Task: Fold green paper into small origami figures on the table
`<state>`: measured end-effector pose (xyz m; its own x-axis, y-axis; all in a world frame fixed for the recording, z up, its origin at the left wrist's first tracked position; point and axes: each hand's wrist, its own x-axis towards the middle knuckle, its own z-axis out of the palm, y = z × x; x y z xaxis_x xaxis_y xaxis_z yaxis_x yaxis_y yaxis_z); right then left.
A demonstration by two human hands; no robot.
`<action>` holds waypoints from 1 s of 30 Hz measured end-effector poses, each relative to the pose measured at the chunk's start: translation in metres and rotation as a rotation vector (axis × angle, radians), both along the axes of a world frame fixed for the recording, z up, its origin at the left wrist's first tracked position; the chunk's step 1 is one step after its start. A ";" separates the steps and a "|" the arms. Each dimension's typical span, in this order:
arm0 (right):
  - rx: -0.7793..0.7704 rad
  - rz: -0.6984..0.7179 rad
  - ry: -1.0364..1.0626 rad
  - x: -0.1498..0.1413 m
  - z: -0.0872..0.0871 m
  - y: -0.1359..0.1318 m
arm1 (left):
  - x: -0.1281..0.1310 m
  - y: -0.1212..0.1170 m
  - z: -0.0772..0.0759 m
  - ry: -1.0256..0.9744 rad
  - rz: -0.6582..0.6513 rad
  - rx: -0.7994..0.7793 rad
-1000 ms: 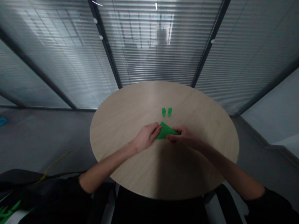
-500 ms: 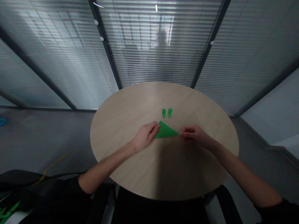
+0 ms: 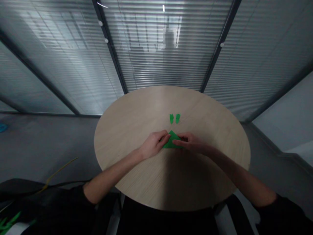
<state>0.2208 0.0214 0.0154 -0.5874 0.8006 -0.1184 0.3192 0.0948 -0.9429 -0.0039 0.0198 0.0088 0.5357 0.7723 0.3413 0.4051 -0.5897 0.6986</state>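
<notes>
Round pale wood table [image 3: 137, 107], slatted blinds [image 3: 166, 71] behind dark metal frames [image 3: 212, 63], grey floor [image 3: 49, 147]

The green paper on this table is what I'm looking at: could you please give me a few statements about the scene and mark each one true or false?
1. The left hand and the right hand both touch the green paper triangle. True.
2. The two small green paper pieces lie on the far side of the triangle from the person. True.
3. The tabletop is square. False: it is round.
4. The yellow cable lies on the tabletop. False: it lies off the table, on the floor at the lower left.
5. The two small green paper pieces touch the triangle. False: they lie apart from it.
</notes>
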 end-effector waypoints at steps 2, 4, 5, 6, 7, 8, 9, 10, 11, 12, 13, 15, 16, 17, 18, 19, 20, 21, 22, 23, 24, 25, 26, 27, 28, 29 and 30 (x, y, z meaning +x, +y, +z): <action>-0.009 0.013 -0.027 0.000 -0.002 -0.002 | -0.001 0.001 0.000 0.001 -0.005 0.003; -0.021 0.010 -0.045 0.002 -0.003 -0.003 | -0.001 0.001 0.000 0.010 -0.002 -0.002; -0.028 0.008 -0.048 0.002 -0.004 -0.004 | -0.001 0.001 0.000 0.012 -0.001 -0.006; -0.033 0.006 -0.047 0.003 -0.004 -0.005 | -0.001 0.001 0.000 0.012 -0.002 -0.012; -0.033 0.002 -0.042 0.003 -0.005 -0.005 | -0.001 0.001 0.001 0.012 -0.005 -0.018; -0.024 0.000 -0.031 0.002 -0.005 -0.005 | 0.000 0.000 0.001 0.011 -0.008 -0.026; -0.006 -0.001 -0.016 0.002 -0.006 -0.005 | 0.000 0.000 0.002 0.010 -0.013 -0.034; 0.017 0.001 0.001 0.001 -0.006 -0.005 | 0.000 0.000 0.002 0.009 -0.022 -0.040; 0.040 0.003 0.020 0.000 -0.007 -0.004 | 0.001 -0.001 0.002 0.009 -0.031 -0.045; 0.058 0.005 0.034 -0.001 -0.008 -0.004 | 0.001 -0.001 0.002 0.008 -0.040 -0.049; 0.065 0.007 0.041 -0.001 -0.009 -0.004 | 0.002 -0.001 0.002 0.007 -0.049 -0.053; 0.053 0.000 0.039 -0.002 -0.009 -0.003 | 0.002 -0.002 0.003 0.000 -0.048 -0.066; 0.047 -0.007 0.036 -0.002 -0.010 -0.004 | 0.003 -0.002 0.003 -0.003 -0.040 -0.077; 0.047 -0.017 0.034 -0.003 -0.010 -0.004 | 0.003 -0.002 0.003 -0.004 -0.030 -0.091; 0.054 -0.030 0.036 -0.003 -0.009 -0.004 | 0.003 -0.002 0.004 -0.004 -0.023 -0.108; 0.067 -0.046 0.041 -0.003 -0.009 -0.005 | 0.003 -0.002 0.004 -0.005 -0.023 -0.128; 0.079 -0.063 0.045 -0.003 -0.008 -0.006 | 0.004 -0.003 0.005 -0.009 -0.026 -0.152; 0.086 -0.077 0.046 -0.004 -0.008 -0.006 | 0.004 -0.003 0.006 -0.018 -0.033 -0.180; 0.090 -0.091 0.046 -0.004 -0.007 -0.007 | 0.004 -0.003 0.007 -0.029 -0.041 -0.213; 0.090 -0.100 0.045 -0.004 -0.007 -0.008 | 0.004 -0.003 0.007 -0.041 -0.051 -0.249; 0.085 -0.106 0.044 -0.004 -0.007 -0.008 | 0.005 -0.004 0.008 -0.051 -0.064 -0.288; 0.080 -0.108 0.045 -0.003 -0.008 -0.008 | 0.005 -0.004 0.008 -0.061 -0.080 -0.332; 0.079 -0.110 0.050 -0.003 -0.008 -0.008 | 0.005 -0.005 0.008 -0.068 -0.101 -0.381; 0.082 -0.114 0.054 -0.002 -0.009 -0.008 | 0.005 -0.005 0.008 -0.073 -0.125 -0.434; 0.086 -0.115 0.057 -0.001 -0.010 -0.008 | 0.005 -0.005 0.008 -0.080 -0.146 -0.484; 0.091 -0.115 0.058 0.000 -0.011 -0.007 | 0.004 -0.005 0.007 -0.087 -0.160 -0.530; 0.096 -0.117 0.056 0.001 -0.012 -0.007 | 0.004 -0.006 0.007 -0.092 -0.168 -0.567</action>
<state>0.2215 0.0144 0.0036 -0.4932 0.8699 -0.0076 0.2800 0.1505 -0.9481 -0.0001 0.0142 0.0155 0.6537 0.7552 -0.0483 0.2616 -0.1656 0.9509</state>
